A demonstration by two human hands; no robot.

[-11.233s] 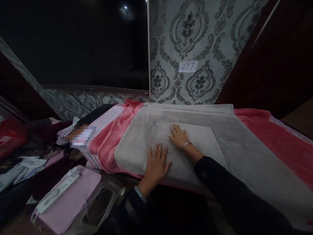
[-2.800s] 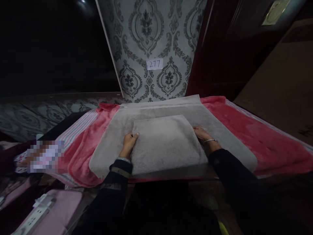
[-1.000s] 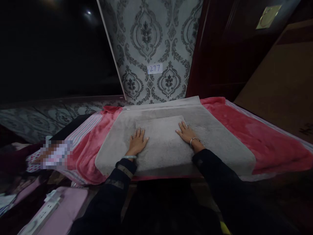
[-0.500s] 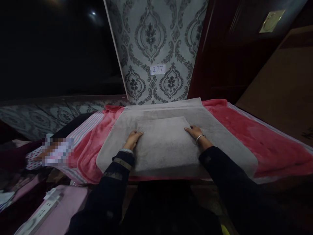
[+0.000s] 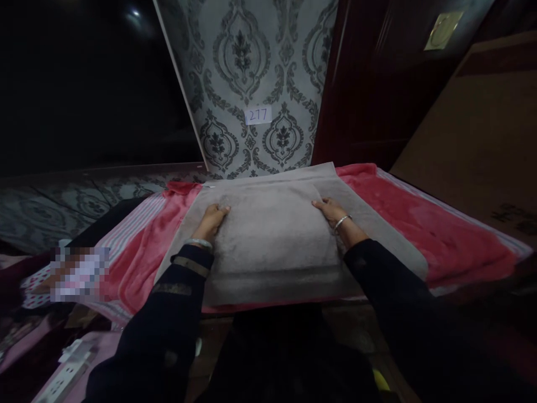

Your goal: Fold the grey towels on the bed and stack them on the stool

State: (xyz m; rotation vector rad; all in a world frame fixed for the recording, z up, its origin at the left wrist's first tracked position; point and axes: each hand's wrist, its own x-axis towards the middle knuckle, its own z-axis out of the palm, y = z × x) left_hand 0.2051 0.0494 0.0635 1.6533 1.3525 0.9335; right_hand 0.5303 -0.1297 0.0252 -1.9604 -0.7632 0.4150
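Matt, soft-looking grey cloth (image 5: 277, 229); glossy door (image 5: 377, 73).

A rectangular grey cloth (image 5: 274, 229) overlies grey fabric (image 5: 377, 229).

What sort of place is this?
Probably a room in a home: a large dark screen, ornate patterned wallpaper and a plush red blanket all suggest it.

Plain grey folded cloth (image 5: 274, 229); coral-red blanket (image 5: 436, 224); pink-white-blue striped fabric (image 5: 130, 226); grey damask wallpaper (image 5: 277, 84); dark navy sleeves (image 5: 157, 319)
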